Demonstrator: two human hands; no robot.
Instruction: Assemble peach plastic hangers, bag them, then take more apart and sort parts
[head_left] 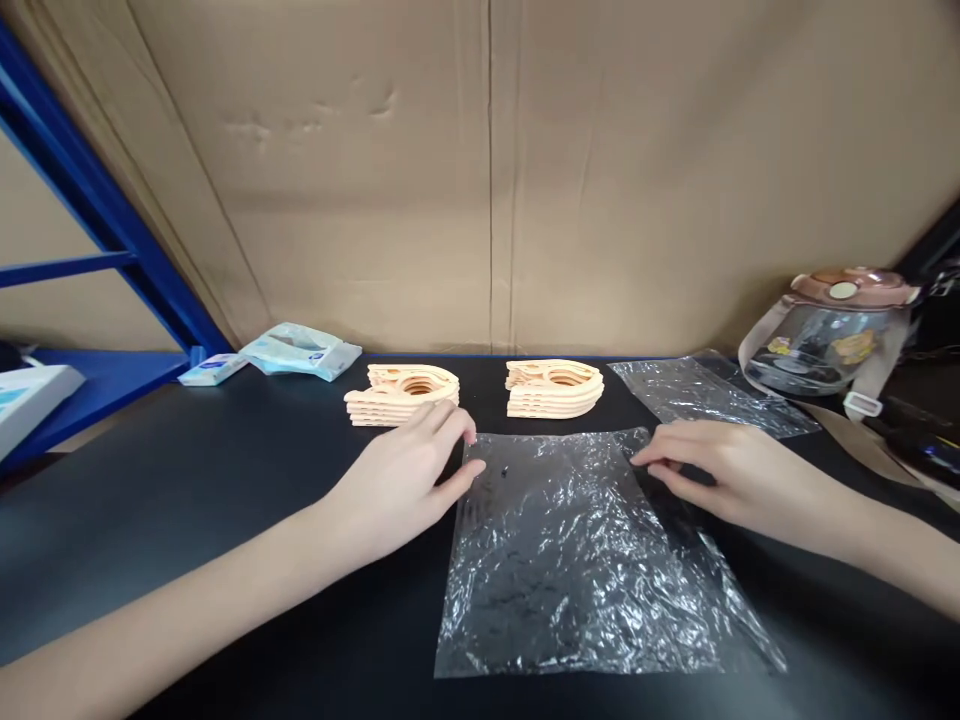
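A clear plastic bag (562, 560) lies crinkled on the black table in front of me. My left hand (405, 470) is at its upper left corner, palm down, with thumb and forefinger apart and nothing between them. At the opposite upper corner, my right hand (720, 470) has thumb and forefinger close together at the bag's edge, in what looks like a light pinch. Just beyond my left fingers sits a stack of peach plastic pieces, apparently folded hangers (405, 390), partly hidden by that hand. A similar peach stack (555, 390) stands behind the bag.
Another clear bag (697, 390) lies at the back right, beside a transparent water bottle (832, 335) with a pink lid and strap. A tissue pack (300, 350) and a smaller packet (214, 369) are at the back left. Cardboard (375, 200) walls the back; a blue frame (150, 270) stands left.
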